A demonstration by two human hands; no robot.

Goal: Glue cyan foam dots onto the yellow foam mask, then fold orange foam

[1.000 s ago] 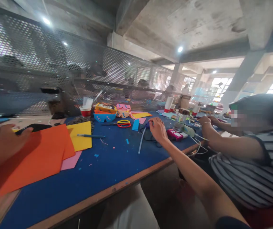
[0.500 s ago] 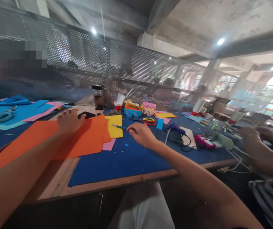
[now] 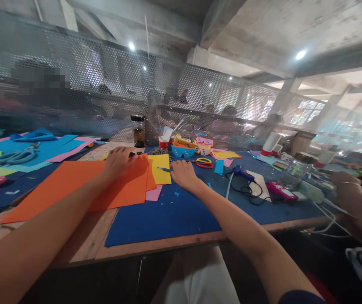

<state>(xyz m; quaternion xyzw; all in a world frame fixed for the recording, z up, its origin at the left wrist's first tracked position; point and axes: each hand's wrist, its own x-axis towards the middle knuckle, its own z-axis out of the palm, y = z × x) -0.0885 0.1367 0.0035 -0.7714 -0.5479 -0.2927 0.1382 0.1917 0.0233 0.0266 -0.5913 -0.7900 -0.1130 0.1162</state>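
Observation:
My left hand (image 3: 119, 162), slightly blurred, lies over the far edge of a large orange sheet (image 3: 73, 181), fingers extended and apart. A small black object (image 3: 132, 154) peeks out beside its fingertips, mostly hidden. My right hand (image 3: 185, 174) is at the right edge of a yellow sheet (image 3: 161, 162), fingers bent around the end of a slim blue pen-like tool (image 3: 164, 169). The tool's pale tip points left over the yellow sheet. A pink sheet (image 3: 154, 194) shows under the orange one. Scissors with yellow and red handles (image 3: 204, 162) lie beyond my right hand.
A blue mat (image 3: 155, 226) covers part of the wooden table. A glue gun (image 3: 240, 172) with its cord, a magenta device (image 3: 281, 192) and a glass jar (image 3: 298, 169) stand rightward. Behind are a dark-lidded jar (image 3: 139, 131) and paper glasses (image 3: 182, 150). Another person's hand (image 3: 345, 183) works at right.
My left hand has slid right across the orange sheet, covering most of the black object. My right hand has edged left over the blue tool. The whole view has shifted slightly.

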